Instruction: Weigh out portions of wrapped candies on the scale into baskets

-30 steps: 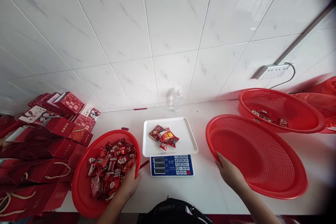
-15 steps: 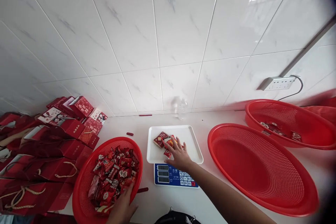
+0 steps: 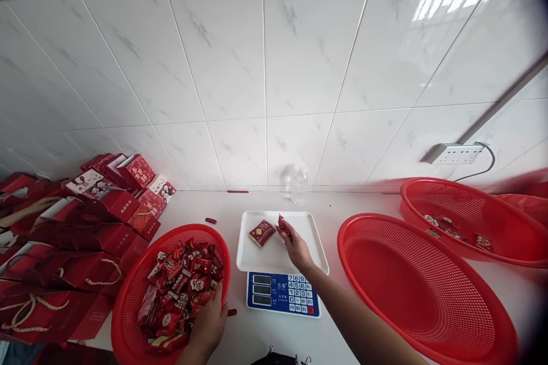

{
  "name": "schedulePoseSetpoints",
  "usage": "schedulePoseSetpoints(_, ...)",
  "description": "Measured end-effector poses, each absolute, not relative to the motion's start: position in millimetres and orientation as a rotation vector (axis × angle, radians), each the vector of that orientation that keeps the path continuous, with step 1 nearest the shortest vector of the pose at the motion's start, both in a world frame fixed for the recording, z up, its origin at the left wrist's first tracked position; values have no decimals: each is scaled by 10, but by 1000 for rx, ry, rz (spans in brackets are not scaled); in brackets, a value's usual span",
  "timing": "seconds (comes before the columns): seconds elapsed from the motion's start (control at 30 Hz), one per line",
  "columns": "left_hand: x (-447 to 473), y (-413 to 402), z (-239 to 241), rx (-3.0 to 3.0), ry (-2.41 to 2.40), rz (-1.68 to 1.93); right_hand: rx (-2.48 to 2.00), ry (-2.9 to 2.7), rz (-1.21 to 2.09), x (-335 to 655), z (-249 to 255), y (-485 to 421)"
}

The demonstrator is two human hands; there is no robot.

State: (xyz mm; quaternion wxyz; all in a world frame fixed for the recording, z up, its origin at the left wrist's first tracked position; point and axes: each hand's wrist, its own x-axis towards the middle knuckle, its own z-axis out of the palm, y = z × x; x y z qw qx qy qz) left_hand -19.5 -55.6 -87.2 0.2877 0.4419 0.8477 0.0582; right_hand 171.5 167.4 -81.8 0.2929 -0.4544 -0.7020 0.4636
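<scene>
My right hand [image 3: 295, 244] is over the white tray [image 3: 315, 254] of a digital scale [image 3: 282, 295], its fingers closed on small red snack packets [image 3: 281, 222]. How many it holds is hidden. One dark red packet [image 3: 262, 232] lies on the tray's left side. My left hand [image 3: 210, 319] grips the right rim of a red plastic basket [image 3: 128, 296], its fingers partly out of sight. Many small red wrapped snacks [image 3: 184, 285] fill that basket.
Dark red gift boxes [image 3: 103, 239] with rope handles are stacked at the left, where another person's forearm [image 3: 29, 212] reaches in. Right of the scale stand a large red basket [image 3: 394, 274] and another basket [image 3: 454, 197] holding a few packets. A power strip [image 3: 456, 153] is on the wall.
My right hand has gone from spread over the tray's packets to closed on some, leaving one dark red packet there. My left hand has moved slightly up along the basket rim.
</scene>
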Motion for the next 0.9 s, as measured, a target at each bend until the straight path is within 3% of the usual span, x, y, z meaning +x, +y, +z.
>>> schedulePoseSetpoints(0.53,-186,-546,-869,1184,2298,106,-1202,-887,1829,1982,-786,1776)
schedulePoseSetpoints(0.9,-199,-546,-896,1183,2308,130,-1215,-806,1700,2253,-536,1781)
